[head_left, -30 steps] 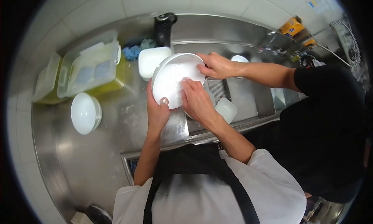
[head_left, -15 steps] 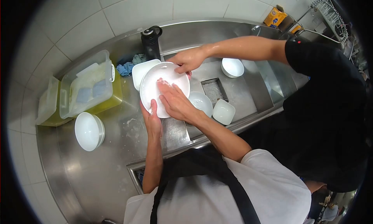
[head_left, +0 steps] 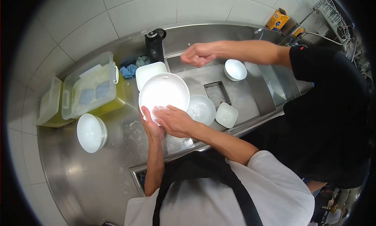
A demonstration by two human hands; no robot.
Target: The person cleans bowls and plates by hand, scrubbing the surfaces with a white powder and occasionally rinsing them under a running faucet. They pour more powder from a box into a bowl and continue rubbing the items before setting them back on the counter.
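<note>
A round white plate [head_left: 164,93] is tilted toward me over the edge of the sink. My left hand [head_left: 152,126] grips its lower left rim, thumb on the upper face. Flat across the plate's lower part lies my right hand [head_left: 175,120], fingers stretched out, with white suds around the fingertips. Partly covered by the plate, a white square dish [head_left: 148,72] sits just behind it. To the right, a round white dish with suds [head_left: 201,109] and a small square bowl [head_left: 227,115] are in the sink.
A co-worker's hand [head_left: 199,55] reaches over the sink from the right. A white bowl [head_left: 235,70] stands below that arm. Stacked bowls [head_left: 91,132], a tub of yellow-green liquid [head_left: 92,90], blue cloths [head_left: 129,70] and a black bottle [head_left: 155,47] are on the counter.
The co-worker's hand has let go of the plate's far rim and pulled back. My right hand has slid from the plate's middle toward its near edge; the plate has come slightly nearer.
</note>
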